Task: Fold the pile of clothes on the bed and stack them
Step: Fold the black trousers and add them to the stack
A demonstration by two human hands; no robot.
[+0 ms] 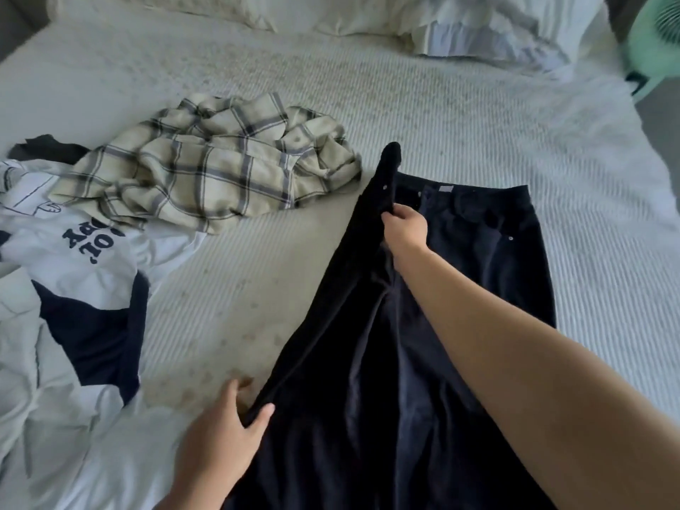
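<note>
Trousers half lifted on bed, both hands gripping

Nearest, left hand, fingers pinched on the left edge of the dark trousers low down the leg, thumb over the fabric, remaining fingers beneath. Just left of it, bare patch of the bed with faint blotchy marks on the ribbed white cover. Right arm crossing from the lower right corner over the trousers; right hand closed around the waistband edge near the fly, that flap raised off the cover and standing to a point above the knuckles. Rest of trousers flat on the bed, waist away from the viewer, legs running toward the bottom edge, right pocket and rivet showing. Further left, white and navy shirt crumpled along the left side, dark printed lettering seen upside down, partly under the next garment. Beyond that, plaid shirt, cream with dark checks, heaped in loose folds, close to the lifted trouser flap but apart from it. Small dark cloth peeking out behind the plaid at the far left. Farthest, white pillows across the head of the bed. Green fan at the top right corner, off the bed.
</note>
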